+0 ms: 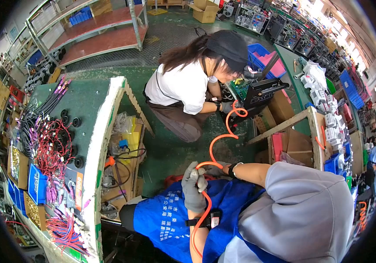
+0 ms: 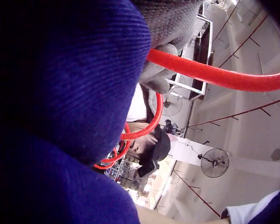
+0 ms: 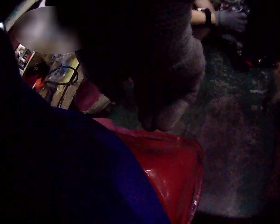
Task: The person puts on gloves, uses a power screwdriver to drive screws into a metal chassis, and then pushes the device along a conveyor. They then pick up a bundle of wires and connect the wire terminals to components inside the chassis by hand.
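Observation:
An orange coiled hose (image 1: pixel 207 206) runs up past my gloved left hand (image 1: pixel 194 190), whose fingers curl round it. In the left wrist view, the hose (image 2: pixel 214 74) passes out of the grey glove (image 2: pixel 163 70). My right hand (image 1: pixel 216 171) is beside the left, largely hidden behind the hose. Its glove (image 3: pixel 177 84) looks dark in the right wrist view, fingers downward above a red object (image 3: pixel 168 168); whether they grip anything is unclear. The hose's far coils reach a crouching person's gloved hand (image 1: pixel 237 106), at a black device (image 1: pixel 258 98) with a green circuit board (image 1: pixel 239 89).
At left stands a green-topped bench (image 1: pixel 109 103) with cable bundles (image 1: pixel 54 140), black rings and small-part boxes. Another bench (image 1: pixel 291 65) at right holds white parts (image 1: pixel 317 90). Cardboard boxes (image 1: pixel 297 147) lie beneath it. A red-shelved rack (image 1: pixel 98 41) stands behind the crouching person (image 1: pixel 181 87).

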`<action>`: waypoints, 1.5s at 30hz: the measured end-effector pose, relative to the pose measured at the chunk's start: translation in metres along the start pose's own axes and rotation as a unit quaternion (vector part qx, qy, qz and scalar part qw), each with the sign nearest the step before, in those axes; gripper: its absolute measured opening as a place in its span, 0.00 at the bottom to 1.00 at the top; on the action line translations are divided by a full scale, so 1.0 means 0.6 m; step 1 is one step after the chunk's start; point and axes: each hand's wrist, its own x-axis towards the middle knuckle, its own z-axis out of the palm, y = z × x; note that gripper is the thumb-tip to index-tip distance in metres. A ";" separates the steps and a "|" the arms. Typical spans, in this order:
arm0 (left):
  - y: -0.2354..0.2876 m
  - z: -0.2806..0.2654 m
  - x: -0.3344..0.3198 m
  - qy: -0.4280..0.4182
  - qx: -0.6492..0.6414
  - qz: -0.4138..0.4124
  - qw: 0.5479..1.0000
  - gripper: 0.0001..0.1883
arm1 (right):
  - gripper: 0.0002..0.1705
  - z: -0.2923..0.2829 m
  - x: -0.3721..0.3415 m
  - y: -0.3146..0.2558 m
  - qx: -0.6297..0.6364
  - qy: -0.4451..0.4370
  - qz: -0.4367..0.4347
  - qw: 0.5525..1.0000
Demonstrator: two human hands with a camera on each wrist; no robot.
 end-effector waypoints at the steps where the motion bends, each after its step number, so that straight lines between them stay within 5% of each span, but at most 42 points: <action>1: 0.000 0.000 0.000 0.000 0.001 0.000 1.000 0.17 | 0.32 0.000 0.001 -0.001 0.001 0.000 -0.003 1.000; 20: 0.005 0.001 -0.005 -0.005 -0.040 0.004 0.999 0.16 | 0.33 0.004 0.005 -0.002 0.012 0.009 -0.018 1.000; 28: 0.036 0.029 -0.041 -0.004 -0.035 0.030 0.999 0.20 | 0.33 0.000 0.018 0.022 0.159 0.124 -0.008 0.979; 30: 0.065 0.029 -0.080 -0.004 0.017 0.064 0.998 0.22 | 0.33 -0.011 0.033 0.017 0.353 0.156 0.018 0.922; 31: 0.082 0.033 -0.104 0.004 0.037 0.099 0.994 0.22 | 0.30 -0.034 0.048 0.003 0.593 0.094 0.094 0.794; 32: 0.099 0.022 -0.126 -0.023 0.045 0.124 0.991 0.22 | 0.27 -0.057 0.062 -0.015 0.780 0.085 0.195 0.589; 33: 0.113 0.007 -0.149 -0.049 0.053 0.150 0.986 0.23 | 0.24 -0.096 0.058 -0.054 0.788 0.061 0.197 0.580; 35: 0.130 -0.015 -0.199 0.027 0.109 0.208 0.972 0.22 | 0.20 -0.112 0.068 -0.117 0.823 0.040 0.165 0.542; 38: 0.120 -0.076 -0.307 0.269 0.227 0.255 0.901 0.27 | 0.14 -0.089 0.109 -0.154 0.877 0.037 0.055 0.476; 39: 0.126 -0.058 -0.315 0.345 0.262 0.266 0.861 0.29 | 0.14 -0.078 0.115 -0.162 0.885 0.038 0.070 0.459; 40: 0.116 -0.037 -0.315 0.305 0.484 0.365 0.735 0.20 | 0.13 -0.066 0.122 -0.170 0.892 0.039 0.086 0.442; 41: 0.119 -0.030 -0.316 0.262 0.541 0.429 0.674 0.18 | 0.13 -0.061 0.127 -0.177 0.898 0.042 0.103 0.425; 43: 0.109 -0.041 -0.350 0.273 0.200 0.329 0.881 0.18 | 0.14 -0.062 0.104 -0.184 0.910 0.000 0.089 0.404; 44: 0.123 -0.071 -0.352 0.145 0.050 0.257 0.954 0.24 | 0.15 -0.053 0.097 -0.168 0.910 -0.036 0.067 0.406; 45: 0.126 -0.095 -0.357 0.158 0.019 0.253 0.954 0.27 | 0.15 -0.048 0.091 -0.151 0.909 -0.074 0.044 0.408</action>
